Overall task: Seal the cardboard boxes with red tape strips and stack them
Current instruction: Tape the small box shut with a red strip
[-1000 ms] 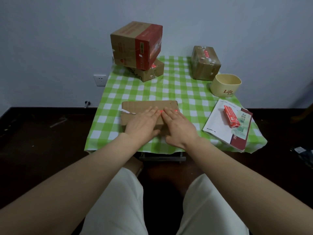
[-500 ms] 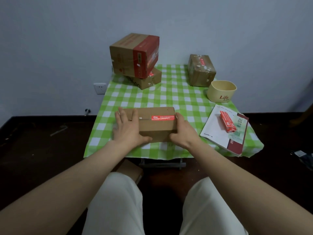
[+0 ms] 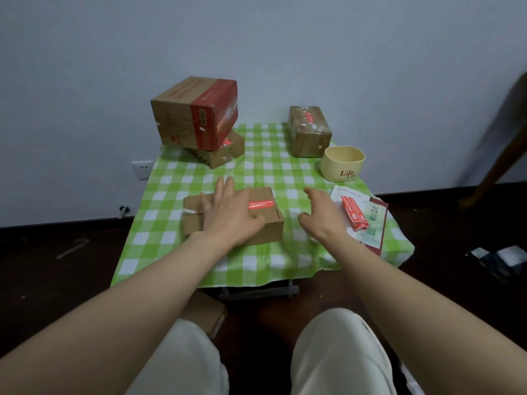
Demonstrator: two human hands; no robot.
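Note:
A flat cardboard box (image 3: 268, 226) lies near the front of the green checked table, with a red tape strip (image 3: 261, 205) stuck across its top seam. My left hand (image 3: 228, 213) rests flat on the box top, fingers spread. My right hand (image 3: 320, 215) hovers open over the cloth just right of the box, holding nothing. More red tape strips (image 3: 353, 213) lie on a booklet (image 3: 370, 223) at the right. At the back left, a large box with a red band (image 3: 196, 112) sits on a smaller box (image 3: 225, 153). Another taped box (image 3: 309, 131) stands at the back right.
A cream tub marked "Life" (image 3: 343, 163) stands right of centre, in front of the back right box. The tablecloth (image 3: 176, 178) hangs over the table's edges. A small box (image 3: 211, 315) lies on the dark floor under the table, by my knees.
Both hands left the box's sides. My left hand now lies on top of it and my right hand has moved off to the right. The view tilted down.

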